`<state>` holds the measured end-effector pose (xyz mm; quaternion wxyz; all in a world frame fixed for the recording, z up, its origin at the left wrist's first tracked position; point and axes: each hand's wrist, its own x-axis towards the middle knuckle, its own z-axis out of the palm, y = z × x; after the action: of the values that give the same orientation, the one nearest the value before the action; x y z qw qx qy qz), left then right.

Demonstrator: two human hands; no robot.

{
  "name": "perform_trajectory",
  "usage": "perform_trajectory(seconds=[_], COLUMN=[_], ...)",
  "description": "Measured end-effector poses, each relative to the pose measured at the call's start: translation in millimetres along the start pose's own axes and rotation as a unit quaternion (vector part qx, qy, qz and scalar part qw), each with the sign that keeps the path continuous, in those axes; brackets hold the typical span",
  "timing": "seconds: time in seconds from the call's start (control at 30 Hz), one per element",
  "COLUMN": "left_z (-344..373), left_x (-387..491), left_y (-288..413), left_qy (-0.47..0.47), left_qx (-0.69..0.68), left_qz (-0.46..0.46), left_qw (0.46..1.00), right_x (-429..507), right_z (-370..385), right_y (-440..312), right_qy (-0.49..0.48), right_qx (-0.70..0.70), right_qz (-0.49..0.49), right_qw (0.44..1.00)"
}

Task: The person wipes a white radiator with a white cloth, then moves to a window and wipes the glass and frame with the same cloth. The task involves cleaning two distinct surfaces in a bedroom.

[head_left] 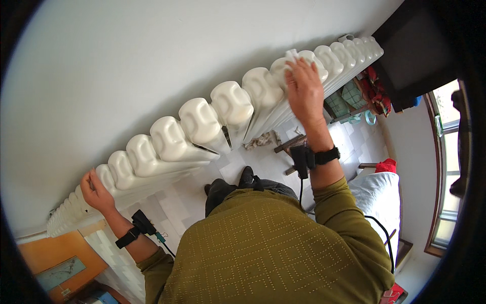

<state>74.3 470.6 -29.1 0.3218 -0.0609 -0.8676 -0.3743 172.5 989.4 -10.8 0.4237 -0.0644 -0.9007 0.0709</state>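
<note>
A long white column radiator (197,119) runs along the wall, from the lower left to the upper right. On its top at the right, my right hand (305,89) presses a small white cloth (291,55) that shows past the fingertips; the hand is slightly blurred. At the left part of the radiator, my left hand (98,193) rests against the top edge with bent fingers, and nothing shows in it. Each wrist wears a black strap with a small black device and a cable.
A dark wooden stool (290,144) and a crumpled grey rag (262,140) are on the tiled floor under the radiator. At the right are a large dark panel (417,49), a red patterned cloth (374,89), a bed with pale bedding (376,193) and a window. An orange door (62,250) is lower left.
</note>
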Motion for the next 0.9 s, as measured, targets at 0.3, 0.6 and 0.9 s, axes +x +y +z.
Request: perform_trajectory(seconds=[0.3, 0.6, 0.9], left_z=[-0.7, -1.7, -1.6], left_x=[0.4, -0.3, -1.9], left_y=[-3.2, -4.6, -12.7], left_qy=[0.015, 0.010, 0.013], left_qx=[0.022, 0.040, 0.022], left_qz=[0.004, 0.000, -0.009], left_qw=[1.000, 0.999, 1.000], right_x=[2.0, -3.4, -17.6], right_z=[21.2, -16.1, -56.8], right_y=[-135.0, -59.0, 30.9], right_qy=[-0.110, -0.130, -0.067], right_qx=[0.197, 0.135, 0.066], right_qz=[-0.142, -0.170, 0.029], right_qw=[0.964, 0.967, 0.995])
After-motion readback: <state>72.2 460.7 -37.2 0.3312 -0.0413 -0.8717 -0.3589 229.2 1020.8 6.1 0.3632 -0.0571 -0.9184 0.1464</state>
